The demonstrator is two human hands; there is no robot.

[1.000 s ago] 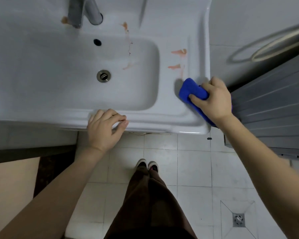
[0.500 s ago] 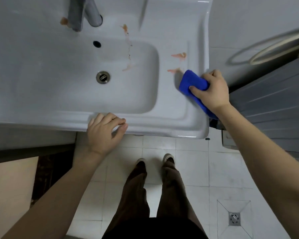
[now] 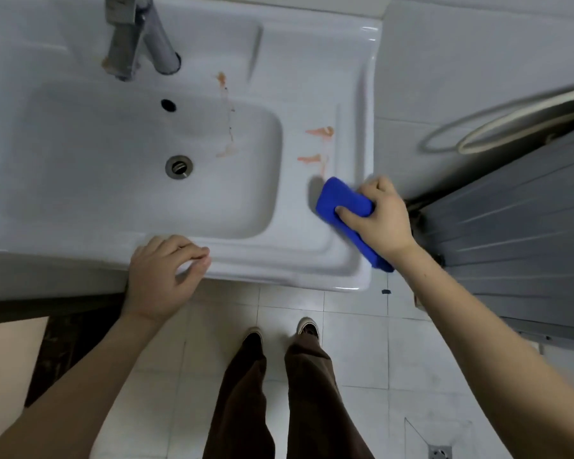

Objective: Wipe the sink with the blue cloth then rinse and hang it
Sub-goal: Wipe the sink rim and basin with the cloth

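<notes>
Sink (image 3: 80, 200), white, filled the upper left of the frame, with both hands at its near edge. Left hand (image 3: 163, 273), lower centre-left, rested loosely curled fingers on the front rim and held nothing. Right hand (image 3: 381, 220), right of centre, clasped the blue cloth (image 3: 340, 198), folded into a pad, and pressed it on the right-hand ledge. The pad's long axis ran from upper left to lower right, and its tail overhung the front corner. Two orange stains (image 3: 320, 131) lay on that ledge, up-frame of the pad's leading edge, the nearer one just beside it. The next stroke probably ran up-frame and fell to the right hand, the nearer one.
</notes>
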